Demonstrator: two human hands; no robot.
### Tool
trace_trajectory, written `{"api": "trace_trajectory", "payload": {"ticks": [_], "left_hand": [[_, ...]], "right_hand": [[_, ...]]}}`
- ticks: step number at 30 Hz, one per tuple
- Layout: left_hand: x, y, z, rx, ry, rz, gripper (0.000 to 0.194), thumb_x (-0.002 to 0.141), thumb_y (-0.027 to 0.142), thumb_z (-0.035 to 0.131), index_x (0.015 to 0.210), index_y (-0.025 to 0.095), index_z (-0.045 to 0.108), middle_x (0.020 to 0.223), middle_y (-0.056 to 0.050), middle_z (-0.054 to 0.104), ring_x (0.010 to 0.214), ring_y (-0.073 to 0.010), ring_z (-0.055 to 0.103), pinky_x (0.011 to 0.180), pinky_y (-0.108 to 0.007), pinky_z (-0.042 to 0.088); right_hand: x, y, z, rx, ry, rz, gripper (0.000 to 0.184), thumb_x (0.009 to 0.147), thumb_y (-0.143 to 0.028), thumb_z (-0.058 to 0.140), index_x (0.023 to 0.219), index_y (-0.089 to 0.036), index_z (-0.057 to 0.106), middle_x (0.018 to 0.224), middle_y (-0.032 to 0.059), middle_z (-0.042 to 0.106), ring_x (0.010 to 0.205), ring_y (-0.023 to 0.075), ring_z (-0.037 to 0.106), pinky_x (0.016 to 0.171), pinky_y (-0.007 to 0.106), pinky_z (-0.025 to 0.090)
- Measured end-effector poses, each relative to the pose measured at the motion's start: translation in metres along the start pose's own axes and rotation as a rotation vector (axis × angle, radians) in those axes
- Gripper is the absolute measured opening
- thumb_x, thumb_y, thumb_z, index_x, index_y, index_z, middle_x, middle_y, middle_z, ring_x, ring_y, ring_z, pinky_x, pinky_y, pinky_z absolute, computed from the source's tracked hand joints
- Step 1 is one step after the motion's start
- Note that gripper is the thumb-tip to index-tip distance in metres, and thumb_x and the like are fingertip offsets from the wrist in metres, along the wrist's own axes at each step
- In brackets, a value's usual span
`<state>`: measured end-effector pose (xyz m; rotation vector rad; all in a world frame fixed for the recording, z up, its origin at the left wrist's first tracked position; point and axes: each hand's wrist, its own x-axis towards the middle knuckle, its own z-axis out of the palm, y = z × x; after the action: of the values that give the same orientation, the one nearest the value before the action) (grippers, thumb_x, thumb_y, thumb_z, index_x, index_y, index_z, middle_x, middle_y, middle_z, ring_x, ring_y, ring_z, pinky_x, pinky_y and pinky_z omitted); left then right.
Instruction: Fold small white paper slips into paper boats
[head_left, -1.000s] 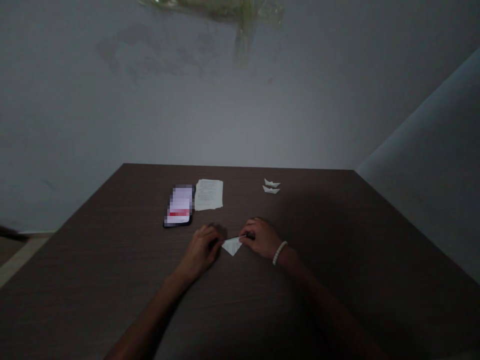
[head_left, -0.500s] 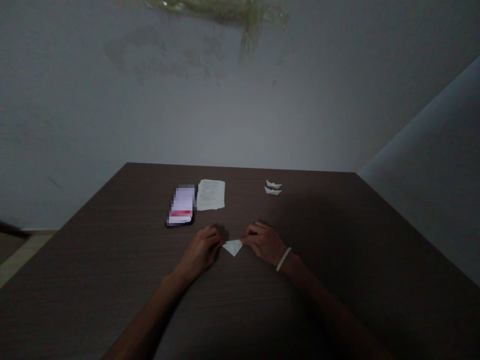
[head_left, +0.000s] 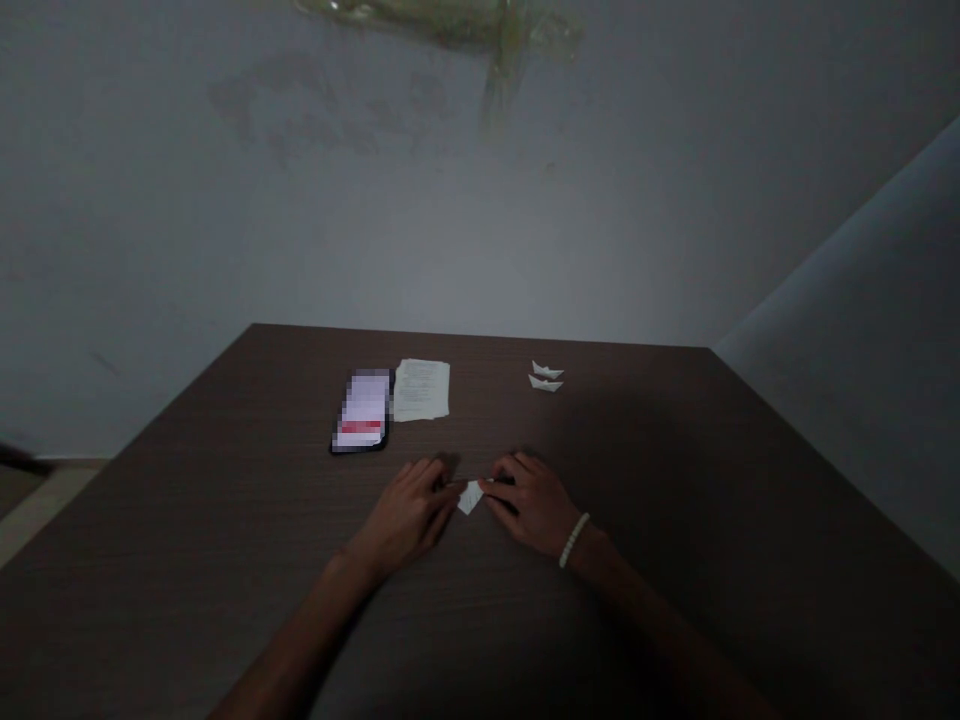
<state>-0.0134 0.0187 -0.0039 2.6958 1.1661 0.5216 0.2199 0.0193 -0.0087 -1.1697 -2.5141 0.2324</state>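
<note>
A small folded piece of white paper [head_left: 470, 497] lies on the dark table, its point towards me. My left hand [head_left: 411, 505] grips its left side, with the fingertips covering that corner. On the right side, the fingers of my right hand [head_left: 529, 500] are closed on the paper's other corner. A beaded bracelet [head_left: 574, 540] circles my right wrist. Only the middle and lower tip of the paper show between the fingers.
Beyond my left hand lie a phone [head_left: 362, 412] with a blurred screen and a stack of printed paper sheets [head_left: 421, 390]. Two small paper boats [head_left: 546, 376] sit farther back on the right. A wall [head_left: 480, 220] rises behind the table [head_left: 225, 500].
Both hands have shifted inward over the paper, so less of it shows. Fingers of each hand now cover more of its sides.
</note>
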Motion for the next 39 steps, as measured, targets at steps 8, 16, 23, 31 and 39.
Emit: {"api": "trace_trajectory", "payload": {"ticks": [8, 16, 23, 31, 39], "left_hand": [[-0.001, 0.007, -0.002, 0.002, -0.024, 0.009, 0.03, 0.093, 0.025, 0.046, 0.118, 0.023, 0.063, 0.095, -0.008, 0.053, 0.087, -0.0228, 0.047, 0.075, -0.036, 0.039], [0.001, 0.012, 0.004, 0.021, 0.003, -0.025, 0.025, 0.096, 0.028, 0.044, 0.103, 0.021, 0.067, 0.09, -0.007, 0.055, 0.083, -0.0214, 0.047, 0.074, -0.036, 0.038], [0.001, 0.012, 0.005, 0.036, 0.046, -0.027, 0.024, 0.094, 0.028, 0.049, 0.091, 0.019, 0.071, 0.089, -0.008, 0.057, 0.085, -0.022, 0.049, 0.073, -0.036, 0.04], [0.001, 0.004, 0.017, -0.126, 0.072, -0.22, 0.012, 0.086, 0.029, 0.065, 0.09, 0.018, 0.068, 0.091, -0.007, 0.063, 0.091, -0.0256, 0.053, 0.077, -0.039, 0.042], [0.001, 0.005, 0.018, -0.192, 0.093, -0.249, 0.005, 0.083, 0.025, 0.066, 0.085, 0.02, 0.066, 0.089, -0.006, 0.061, 0.089, -0.0247, 0.053, 0.075, -0.037, 0.042]], "right_hand": [[-0.001, -0.007, 0.003, 0.04, 0.054, 0.096, 0.019, 0.091, -0.027, 0.055, 0.104, -0.025, 0.07, 0.1, 0.0064, 0.058, 0.095, 0.0217, 0.049, 0.083, 0.037, 0.041], [0.008, -0.003, 0.01, 0.153, 0.13, 0.189, 0.011, 0.088, -0.028, 0.062, 0.087, -0.022, 0.072, 0.094, 0.0053, 0.06, 0.091, 0.02, 0.051, 0.084, 0.036, 0.044], [0.016, 0.001, 0.006, 0.167, 0.057, 0.203, 0.006, 0.082, -0.025, 0.07, 0.087, -0.021, 0.069, 0.094, 0.0041, 0.06, 0.093, 0.0195, 0.053, 0.083, 0.034, 0.043], [0.024, 0.011, 0.0, 0.181, -0.08, 0.123, 0.015, 0.076, -0.027, 0.076, 0.085, -0.02, 0.066, 0.095, 0.0037, 0.058, 0.095, 0.0197, 0.053, 0.083, 0.033, 0.042], [0.027, 0.005, -0.004, 0.213, -0.089, 0.075, 0.012, 0.077, -0.02, 0.075, 0.076, -0.018, 0.063, 0.077, 0.0002, 0.064, 0.078, 0.0167, 0.056, 0.074, 0.028, 0.039]]}}
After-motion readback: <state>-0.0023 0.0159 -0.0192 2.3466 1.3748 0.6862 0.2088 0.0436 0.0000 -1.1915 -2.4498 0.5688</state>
